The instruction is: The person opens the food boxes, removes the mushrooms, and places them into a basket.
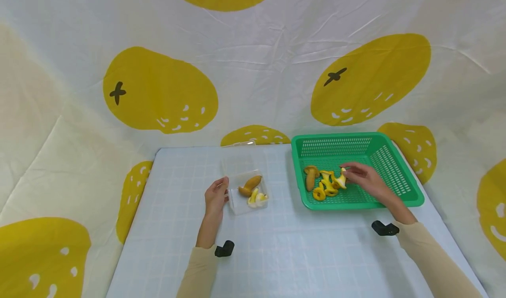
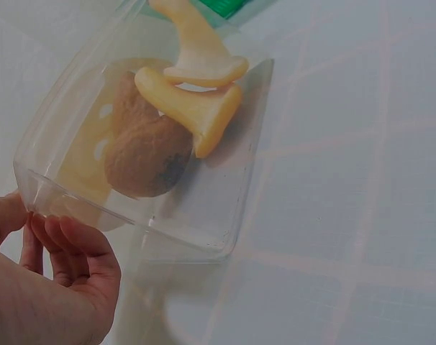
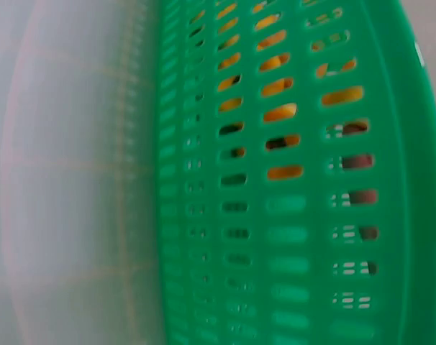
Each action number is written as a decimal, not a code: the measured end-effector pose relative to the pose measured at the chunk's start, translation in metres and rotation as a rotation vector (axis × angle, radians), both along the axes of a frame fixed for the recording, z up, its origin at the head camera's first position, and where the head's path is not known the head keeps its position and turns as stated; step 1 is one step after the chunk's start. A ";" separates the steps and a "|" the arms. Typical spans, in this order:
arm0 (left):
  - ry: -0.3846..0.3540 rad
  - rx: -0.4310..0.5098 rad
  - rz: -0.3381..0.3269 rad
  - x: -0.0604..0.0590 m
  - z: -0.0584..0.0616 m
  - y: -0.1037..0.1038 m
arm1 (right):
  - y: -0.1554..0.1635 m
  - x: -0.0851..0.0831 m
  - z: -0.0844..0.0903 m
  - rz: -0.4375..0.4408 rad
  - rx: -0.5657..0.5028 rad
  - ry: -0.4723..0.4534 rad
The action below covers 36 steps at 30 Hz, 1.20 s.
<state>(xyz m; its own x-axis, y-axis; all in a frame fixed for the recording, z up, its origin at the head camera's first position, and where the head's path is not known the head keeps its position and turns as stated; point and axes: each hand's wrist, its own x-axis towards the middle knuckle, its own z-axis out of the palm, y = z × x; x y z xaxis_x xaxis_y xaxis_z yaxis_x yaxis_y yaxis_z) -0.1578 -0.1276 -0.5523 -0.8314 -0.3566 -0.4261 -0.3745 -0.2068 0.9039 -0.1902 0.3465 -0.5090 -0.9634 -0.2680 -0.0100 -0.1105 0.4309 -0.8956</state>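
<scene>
My left hand [image 1: 215, 197] pinches the left rim of a clear plastic box [image 1: 238, 205], whose lid stands raised behind it. Inside lie a brown mushroom [image 1: 251, 185] and two pale yellow mushrooms [image 2: 193, 108], seen through the wall in the left wrist view. At the right, my right hand [image 1: 367, 179] reaches into a green basket [image 1: 357, 206] and holds a yellow mushroom [image 1: 342, 179] by its fingertips. Several more yellow mushrooms [image 1: 319, 194] and a brown mushroom [image 1: 311, 179] lie in the basket. The right wrist view is mostly filled by the slotted basket wall [image 3: 286, 237], which hides most of that hand.
A pale checked cloth [image 1: 276, 245] covers the table under box and basket. Behind hangs a white curtain [image 1: 253, 78] with large yellow fruit prints, close to the table's back edge. A stretch of tabletop separates the box from the basket.
</scene>
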 end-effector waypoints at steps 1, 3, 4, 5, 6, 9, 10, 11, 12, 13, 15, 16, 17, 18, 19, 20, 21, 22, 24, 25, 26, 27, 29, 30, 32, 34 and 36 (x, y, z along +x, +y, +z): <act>0.000 0.000 0.001 0.000 0.000 0.000 | 0.002 0.001 -0.001 0.006 0.013 -0.002; 0.004 0.002 -0.002 0.000 0.000 0.000 | 0.006 0.001 -0.002 0.022 0.041 -0.011; 0.005 0.003 -0.002 0.000 0.000 0.000 | 0.008 0.001 -0.003 0.033 0.059 -0.019; 0.005 0.002 -0.003 0.000 0.000 0.000 | 0.010 0.001 -0.003 0.047 0.075 -0.030; 0.004 0.003 -0.003 -0.001 0.000 0.000 | 0.012 0.000 -0.004 0.062 0.084 -0.040; 0.003 0.004 -0.001 -0.001 0.000 0.000 | 0.016 -0.001 -0.005 0.106 0.131 -0.064; 0.003 0.006 0.002 -0.001 0.000 0.000 | 0.017 -0.002 -0.006 0.119 0.142 -0.067; 0.004 0.007 0.003 -0.001 0.000 0.000 | 0.017 -0.003 -0.006 0.131 0.153 -0.064; 0.006 0.010 0.005 -0.001 0.000 0.000 | 0.018 -0.003 -0.006 0.143 0.165 -0.058; 0.008 0.011 0.004 -0.001 0.000 0.000 | 0.018 -0.004 -0.006 0.147 0.179 -0.058; 0.013 0.013 0.005 -0.001 -0.001 0.000 | 0.019 -0.005 -0.006 0.160 0.203 -0.061; 0.015 0.013 0.004 -0.001 -0.001 0.000 | 0.020 -0.005 -0.006 0.169 0.216 -0.064; 0.014 0.011 0.002 -0.001 -0.001 0.000 | 0.020 -0.006 -0.006 0.174 0.222 -0.071; 0.014 0.011 0.001 -0.001 -0.001 -0.001 | 0.020 -0.006 -0.007 0.179 0.232 -0.080; 0.012 0.010 0.001 -0.001 -0.001 -0.001 | 0.019 -0.006 -0.008 0.181 0.237 -0.087; 0.010 0.008 0.002 -0.001 -0.001 -0.001 | 0.019 -0.007 -0.008 0.190 0.246 -0.090; 0.009 0.008 0.003 -0.001 -0.001 -0.001 | 0.018 -0.007 -0.009 0.188 0.251 -0.095; 0.009 0.009 0.005 -0.001 -0.001 -0.001 | 0.017 -0.007 -0.010 0.194 0.254 -0.094; 0.010 0.011 0.008 -0.001 -0.001 -0.001 | 0.015 -0.007 -0.010 0.193 0.261 -0.097; 0.012 0.011 0.009 -0.001 -0.001 -0.001 | 0.014 -0.007 -0.010 0.192 0.260 -0.101; 0.013 0.012 0.010 0.000 -0.001 -0.001 | 0.013 -0.007 -0.010 0.192 0.262 -0.104; 0.017 0.014 0.012 0.000 -0.001 -0.001 | 0.011 -0.007 -0.010 0.189 0.263 -0.106; 0.021 0.016 0.010 0.000 -0.001 0.000 | 0.009 -0.005 -0.009 0.186 0.271 -0.094; 0.022 0.017 0.009 0.001 0.000 0.000 | 0.008 -0.005 -0.008 0.184 0.277 -0.078; 0.025 0.016 0.008 0.001 0.001 0.000 | 0.005 -0.004 -0.007 0.175 0.299 -0.033; 0.033 0.015 0.003 0.001 0.001 0.000 | 0.001 -0.004 -0.005 0.154 0.320 0.006; 0.047 0.014 -0.004 0.002 0.001 -0.001 | -0.005 -0.004 -0.001 0.134 0.331 0.032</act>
